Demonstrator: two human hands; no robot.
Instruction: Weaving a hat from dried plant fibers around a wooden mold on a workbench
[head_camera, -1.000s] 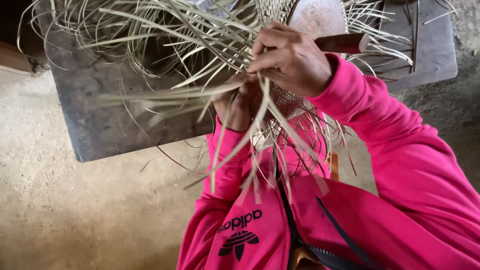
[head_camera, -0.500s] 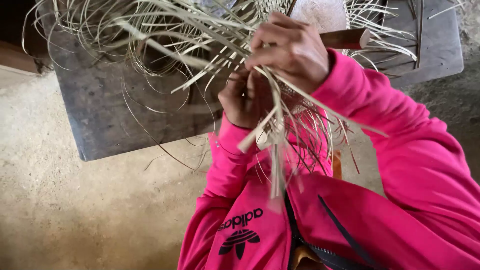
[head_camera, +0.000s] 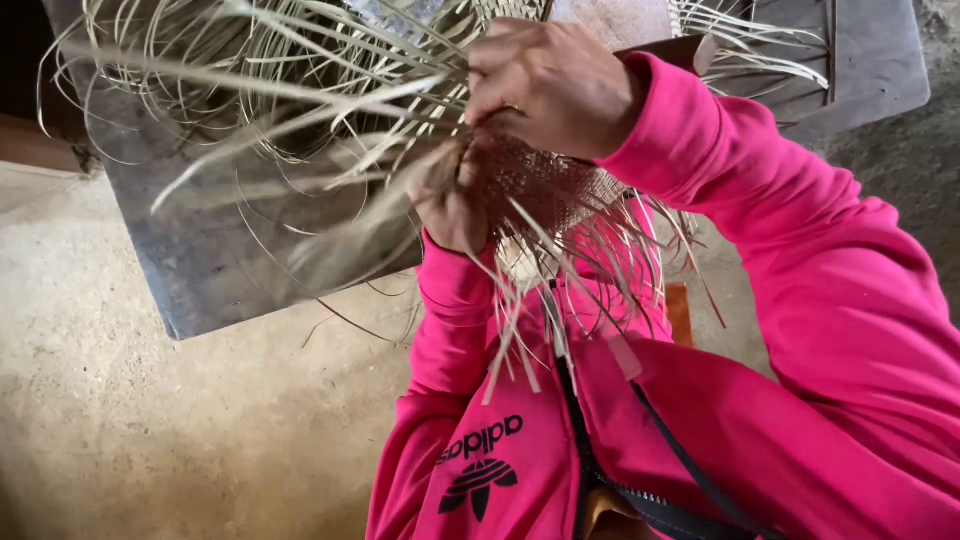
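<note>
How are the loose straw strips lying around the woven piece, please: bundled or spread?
Spread: the straw strips fan outward from the woven piece.

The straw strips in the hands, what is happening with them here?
A person in a pink jacket is weaving pale straw strips into a fine woven piece. The right hand pinches strips at the top of the piece, and the left hand holds it from below. Many loose strips fan out over a grey board on the sandy floor, and others hang down toward the jacket.

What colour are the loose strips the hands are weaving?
Pale straw-green strips, clearest in the head view.
</note>
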